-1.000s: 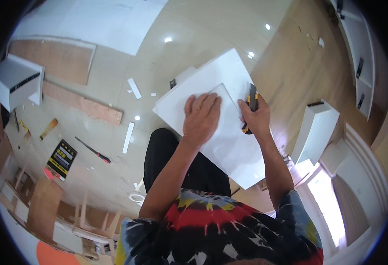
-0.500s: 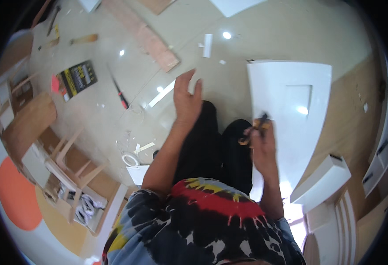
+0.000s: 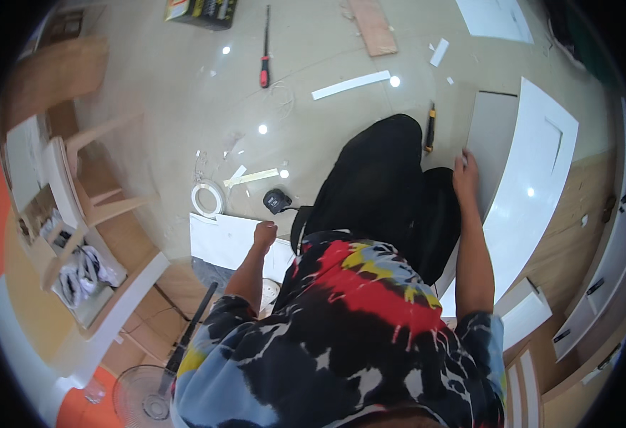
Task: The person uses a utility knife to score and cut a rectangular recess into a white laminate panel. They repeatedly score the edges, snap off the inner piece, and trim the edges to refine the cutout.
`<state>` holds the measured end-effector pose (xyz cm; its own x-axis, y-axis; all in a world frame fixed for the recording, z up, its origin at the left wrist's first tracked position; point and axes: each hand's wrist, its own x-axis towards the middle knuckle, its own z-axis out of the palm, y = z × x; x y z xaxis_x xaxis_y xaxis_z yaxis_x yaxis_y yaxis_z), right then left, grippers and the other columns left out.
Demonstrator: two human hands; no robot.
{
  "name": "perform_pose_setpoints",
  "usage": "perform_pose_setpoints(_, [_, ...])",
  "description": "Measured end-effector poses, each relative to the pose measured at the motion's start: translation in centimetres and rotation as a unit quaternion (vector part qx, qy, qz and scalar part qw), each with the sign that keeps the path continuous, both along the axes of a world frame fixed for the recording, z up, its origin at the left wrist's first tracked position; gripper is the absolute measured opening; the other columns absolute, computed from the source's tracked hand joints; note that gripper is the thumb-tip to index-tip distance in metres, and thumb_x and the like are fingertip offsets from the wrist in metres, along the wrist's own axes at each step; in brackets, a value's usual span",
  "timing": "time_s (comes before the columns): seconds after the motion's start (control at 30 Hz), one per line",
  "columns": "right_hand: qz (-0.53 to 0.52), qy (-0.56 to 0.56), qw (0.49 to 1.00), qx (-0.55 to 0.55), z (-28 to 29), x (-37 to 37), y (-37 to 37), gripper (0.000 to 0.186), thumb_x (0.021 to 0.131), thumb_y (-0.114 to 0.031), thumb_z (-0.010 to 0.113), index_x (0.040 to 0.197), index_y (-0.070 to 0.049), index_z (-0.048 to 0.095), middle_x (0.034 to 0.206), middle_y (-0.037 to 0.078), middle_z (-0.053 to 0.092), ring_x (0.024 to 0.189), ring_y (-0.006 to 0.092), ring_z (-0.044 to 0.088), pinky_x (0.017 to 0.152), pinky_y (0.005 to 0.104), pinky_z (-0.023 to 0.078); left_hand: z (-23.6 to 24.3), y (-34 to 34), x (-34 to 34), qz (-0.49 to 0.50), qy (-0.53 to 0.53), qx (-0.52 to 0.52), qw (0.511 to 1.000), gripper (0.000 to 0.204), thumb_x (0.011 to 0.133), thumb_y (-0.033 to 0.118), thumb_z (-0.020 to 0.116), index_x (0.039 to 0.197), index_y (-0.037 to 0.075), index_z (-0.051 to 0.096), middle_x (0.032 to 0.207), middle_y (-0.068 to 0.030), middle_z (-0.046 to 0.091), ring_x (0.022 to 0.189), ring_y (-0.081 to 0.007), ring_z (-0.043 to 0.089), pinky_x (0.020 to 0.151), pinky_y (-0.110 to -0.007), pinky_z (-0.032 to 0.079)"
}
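Note:
My right hand (image 3: 465, 177) is at the left edge of a long grey panel (image 3: 492, 132), its fingers curled against that edge. A glossy white panel (image 3: 537, 167) with a recessed handle lies along the grey one's right side. Beside my right knee, on the floor, rests a yellow-and-black utility knife (image 3: 430, 128). My left hand (image 3: 264, 234) is closed in a fist over a white board (image 3: 231, 239); anything inside it is hidden. Just beyond that hand are a black tape measure (image 3: 276, 201) and a roll of white tape (image 3: 208, 198).
A red-handled screwdriver (image 3: 264, 71), a white strip (image 3: 350, 84) and a wooden plank (image 3: 372, 28) lie on the tiled floor. Wooden furniture (image 3: 92, 171) stands at left, with a fan (image 3: 152, 399) lower left. A white box-shaped piece (image 3: 523, 314) lies at right.
My right hand has let go of the utility knife, which now lies on the floor, and has moved to the grey panel. My left hand has come back toward my body and closed. The view has shifted.

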<state>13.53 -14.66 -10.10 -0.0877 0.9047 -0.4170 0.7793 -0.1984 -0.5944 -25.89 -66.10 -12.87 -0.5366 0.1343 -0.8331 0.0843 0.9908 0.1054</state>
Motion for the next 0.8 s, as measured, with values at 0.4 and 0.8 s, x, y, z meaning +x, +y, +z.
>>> perform_pose_setpoints(0.4, [-0.036, -0.099, 0.994, 0.042, 13.7, 6.5, -18.6, 0.038, 0.104, -0.025, 0.056, 0.129, 0.002, 0.065, 0.125, 0.024, 0.069, 0.119, 0.0406, 0.065, 0.105, 0.0435, 0.048, -9.6, -3.8, 7.3, -0.321, -0.104, 0.08, 0.938, 0.034, 0.094, 0.028, 0.055, 0.085, 0.001, 0.073, 0.094, -0.0246, 0.072, 0.093, -0.0393, 0.07, 0.082, -0.052, 0.052])
perform_pose_setpoints(0.8, [-0.69, 0.204, 0.675, -0.161, -8.4, 11.0, -64.1, 0.032, 0.101, -0.017, 0.052, 0.127, 0.0, 0.06, 0.107, 0.016, 0.07, 0.087, 0.0269, 0.072, 0.072, 0.0408, 0.058, -9.1, 22.8, -16.6, -0.49, -0.044, 0.283, 0.823, 0.035, 0.099, 0.03, 0.059, 0.092, -0.002, 0.072, 0.084, -0.0152, 0.069, 0.082, -0.0245, 0.069, 0.072, -0.044, 0.055])
